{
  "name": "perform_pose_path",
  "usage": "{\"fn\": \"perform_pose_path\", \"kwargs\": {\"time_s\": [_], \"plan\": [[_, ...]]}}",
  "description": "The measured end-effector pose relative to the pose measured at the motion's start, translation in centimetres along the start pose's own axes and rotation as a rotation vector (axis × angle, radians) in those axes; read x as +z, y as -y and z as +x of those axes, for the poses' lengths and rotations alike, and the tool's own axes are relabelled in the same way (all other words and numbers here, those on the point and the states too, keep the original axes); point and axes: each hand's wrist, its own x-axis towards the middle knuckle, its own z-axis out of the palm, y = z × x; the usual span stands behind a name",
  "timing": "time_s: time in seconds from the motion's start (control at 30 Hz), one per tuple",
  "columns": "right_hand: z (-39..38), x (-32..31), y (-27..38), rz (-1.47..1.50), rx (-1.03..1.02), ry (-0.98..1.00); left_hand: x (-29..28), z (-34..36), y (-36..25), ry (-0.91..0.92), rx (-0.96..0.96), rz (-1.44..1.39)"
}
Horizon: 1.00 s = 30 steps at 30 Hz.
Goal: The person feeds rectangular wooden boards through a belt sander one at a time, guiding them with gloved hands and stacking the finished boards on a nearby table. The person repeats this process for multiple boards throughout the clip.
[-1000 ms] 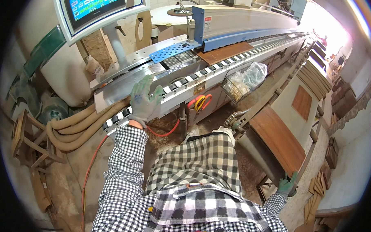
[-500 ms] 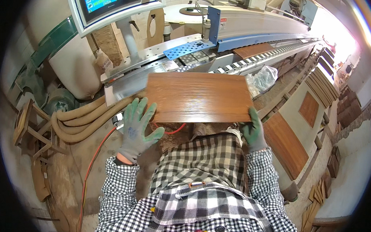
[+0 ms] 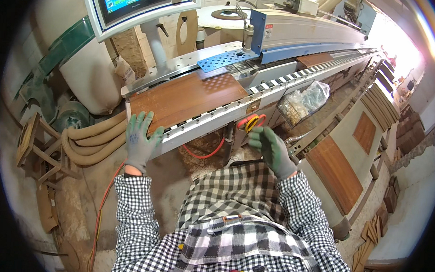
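Note:
A brown wood-grain board (image 3: 185,97) lies flat on the machine's infeed bed, its far right end beneath a perforated blue plate (image 3: 225,61). My left hand (image 3: 141,138), in a grey and green glove, rests with spread fingers at the board's near left corner. Apart from the board, my right hand (image 3: 273,152) is held in front of the machine, its gloved fingers stretched out and nothing visible in them. Just beyond its fingertips are scissors (image 3: 251,122) with red and yellow handles, at the machine's front side.
A touchscreen panel (image 3: 136,6) stands at upper left. Another brown board (image 3: 314,60) is farther along the machine. To the right, boards (image 3: 335,172) lie on a pale stack over rollers. A wire basket (image 3: 295,112) holds plastic bags. Thick hoses (image 3: 90,143) and a wooden stool (image 3: 42,151) are left.
The board, held up in front of me before, now lies on the machine bed. My right hand has let go of it and moved left; my left hand now touches its corner.

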Motion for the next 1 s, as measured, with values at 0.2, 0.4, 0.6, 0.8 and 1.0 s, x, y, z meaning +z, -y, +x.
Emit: {"fn": "perform_pose_path", "kwargs": {"time_s": [0.2,0.4,0.6,0.8,1.0], "plan": [[-6.3,-6.7,-6.1,-0.822,-0.125,-0.244,0.7,2.6,-1.4,0.058,-0.087,0.058],[-8.7,-3.9,-7.0,-1.399,-0.373,-0.288,1.1,1.8,-1.1,0.028,-0.102,0.120],[-8.3,-5.0,-7.9,-1.476,-0.467,-0.201,1.5,1.9,-1.1,0.008,-0.104,0.145],[-8.6,-4.9,-7.8,-1.478,-0.457,-0.207,1.6,2.0,-1.3,0.011,-0.100,0.160],[-8.5,-5.0,-7.8,-1.493,-0.449,-0.204,1.7,1.8,-0.4,-0.013,-0.066,0.119]]}}
